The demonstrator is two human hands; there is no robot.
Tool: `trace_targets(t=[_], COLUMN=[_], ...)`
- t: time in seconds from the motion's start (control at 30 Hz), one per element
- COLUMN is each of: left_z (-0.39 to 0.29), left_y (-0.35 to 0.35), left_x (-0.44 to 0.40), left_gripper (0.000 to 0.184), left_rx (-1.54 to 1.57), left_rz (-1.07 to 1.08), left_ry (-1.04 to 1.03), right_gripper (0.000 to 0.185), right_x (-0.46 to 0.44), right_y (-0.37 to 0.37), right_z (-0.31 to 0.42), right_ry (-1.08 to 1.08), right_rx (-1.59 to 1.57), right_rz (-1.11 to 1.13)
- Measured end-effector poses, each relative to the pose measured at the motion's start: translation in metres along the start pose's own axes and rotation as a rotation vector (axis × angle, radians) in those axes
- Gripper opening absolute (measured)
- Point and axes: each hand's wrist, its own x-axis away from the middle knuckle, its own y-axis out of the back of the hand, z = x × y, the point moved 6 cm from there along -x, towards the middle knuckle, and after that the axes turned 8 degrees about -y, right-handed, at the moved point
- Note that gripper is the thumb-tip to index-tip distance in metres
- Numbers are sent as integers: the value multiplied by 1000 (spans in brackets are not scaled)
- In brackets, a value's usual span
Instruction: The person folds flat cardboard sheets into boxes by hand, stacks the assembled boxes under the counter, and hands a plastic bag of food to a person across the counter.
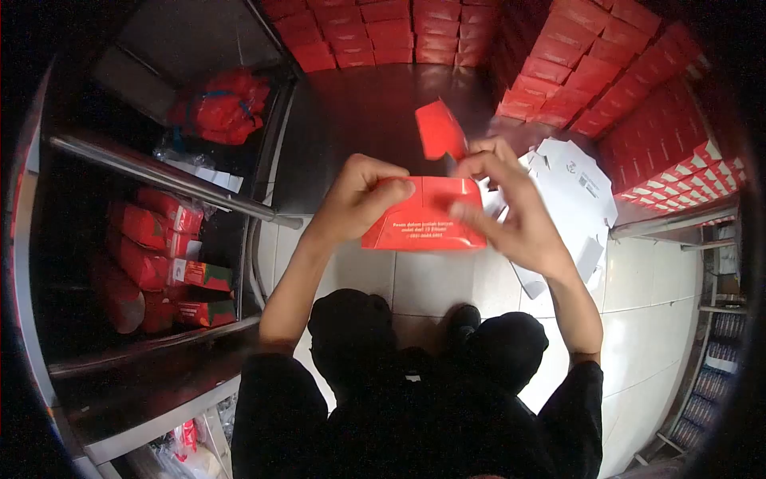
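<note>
A red cardboard box (427, 215) with white printed lettering is held up in front of me, partly folded. My left hand (371, 191) grips its upper left edge, thumb pressed on the front panel. At its right side, my right hand (503, 188) has the fingers curled behind and the thumb near the front panel. A red flap (439, 130) stands up above the box, close to my right fingers, and blurs slightly. Flat white cardboard sheets (570, 195) lie just right of my right hand, one bearing a small printed mark.
Stacks of red boxes (351, 36) line the back of the dark surface (351, 112), with more red boxes (654, 144) at right. A shelf with a metal rail (159, 177) at left holds red packages (144, 231). White floor tiles (638, 319) show below; a rack (710, 383) stands far right.
</note>
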Motion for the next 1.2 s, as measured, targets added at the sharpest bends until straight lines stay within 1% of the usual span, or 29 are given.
trace_targets(t=[0.03,0.07,0.1,0.13,0.2,0.23,0.27,0.3,0.33,0.37,0.4,0.43,0.47,0.5,0.53,0.57,0.6,0.67,0.73,0.77,0.8,0.87,0.9,0.93,1.03,1.07,1.1,1.17,1.2], left_z=[1,1,1,2,8,9,25,43,54,64,61,52,38,32,29,31,34,38,36,31,25,23,26,28,27,16,18,23,40], left_y=[0,-1,-5,-6,28,37,40,33,21,11,6,5,3,0,1,-2,-5,-11,-11,-13,-17,-19,-17,-15,1,-3,-7,-16,-17], left_x=[-1,0,-2,-3,11,23,35,38,41,41,31,27,23,21,18,16,16,19,26,25,24,23,22,21,23,23,23,24,29], left_gripper=[26,22,22,26,40,49,54,53,52,51,40,36,33,30,27,27,27,27,27,27,26,26,25,25,24,20,19,17,18], left_rx=[62,121,178,234,-287,-550,-400,-162,72,303,362,453,545,637,648,739,833,986,1108,1144,1180,1136,1053,967,610,639,623,592,546], left_rz=[-1,-63,-122,-179,-585,-781,-888,-820,-745,-667,-475,-470,-464,-460,-514,-514,-514,-457,-351,-316,-284,-294,-331,-364,-586,-515,-486,-430,-411], left_ry=[35,37,36,35,-161,-263,-116,-45,32,112,41,71,98,126,83,108,137,186,200,149,97,11,-20,-55,-60,-104,-95,-75,-13], right_gripper=[46,53,63,73,72,64,58,59,66,67,68,69,73,74,73,56,52,39,28,22,15,17,18,19,22,22,22,18,16], right_x=[2,6,4,3,3,-1,-3,-8,-13,-18,-23,-28,-34,-33,-15,-9,-3,12,14,14,15,13,13,12,14,15,16,15,13], right_y=[-1,-5,-4,-4,19,38,49,56,60,62,61,59,63,73,59,36,15,-28,-39,-43,-40,-40,-39,-38,-31,-27,-25,-28,-30], right_z=[3,4,-1,-6,-47,-56,-76,-97,-104,-110,-117,-127,-141,-149,-67,-44,-16,14,14,16,18,23,25,27,34,36,35,30,27], right_ry=[53,104,147,189,31,-50,-213,-307,-348,-386,-427,-469,-442,-251,55,275,443,663,803,876,840,808,790,764,681,651,620,591,581], right_rx=[63,125,173,222,-114,-268,-486,-637,-776,-816,-855,-892,-592,89,643,578,325,310,445,514,462,467,469,443,352,313,275,328,355], right_rz=[-15,-29,-57,-88,-262,-352,-390,-395,-365,-377,-384,-388,-452,-784,-942,-765,-526,-237,-332,-379,-397,-413,-424,-369,-235,-208,-179,-252,-293])
